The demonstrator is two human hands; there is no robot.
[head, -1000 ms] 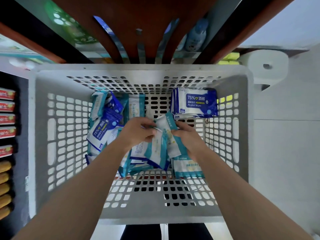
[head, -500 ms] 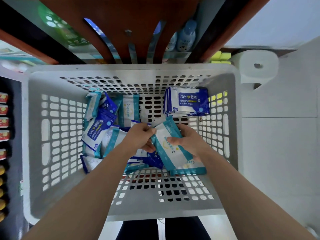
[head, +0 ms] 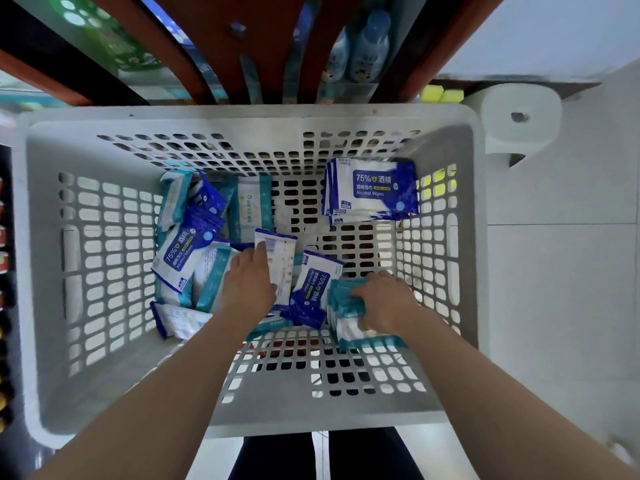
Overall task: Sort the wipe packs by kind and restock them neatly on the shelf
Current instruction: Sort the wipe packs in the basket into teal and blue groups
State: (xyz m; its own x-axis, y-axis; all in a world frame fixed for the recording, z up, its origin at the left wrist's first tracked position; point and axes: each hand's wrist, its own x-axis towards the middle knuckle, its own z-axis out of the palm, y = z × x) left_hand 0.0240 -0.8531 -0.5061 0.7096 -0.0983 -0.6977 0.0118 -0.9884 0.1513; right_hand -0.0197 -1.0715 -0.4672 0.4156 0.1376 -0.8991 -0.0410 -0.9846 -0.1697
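All packs lie in the basket (head: 242, 114). Left hand (head: 249, 282) rests on a single pack (head: 282, 254), which reaches beyond its fingertips. Left of that hand: loose pile (head: 187, 258), toward the basket's left wall. Between the two hands: middle pack (head: 311, 289), just beside the near stack (head: 346, 323). Right hand (head: 384, 306) sits on top of the near stack, fingers bent over its far edge. Beyond the right hand, well apart: far stack (head: 374, 192), in the far right corner. Shelf (head: 242, 46) stands behind the basket. Paper roll (head: 519, 119) lies beyond and right of the right hand, outside the basket.
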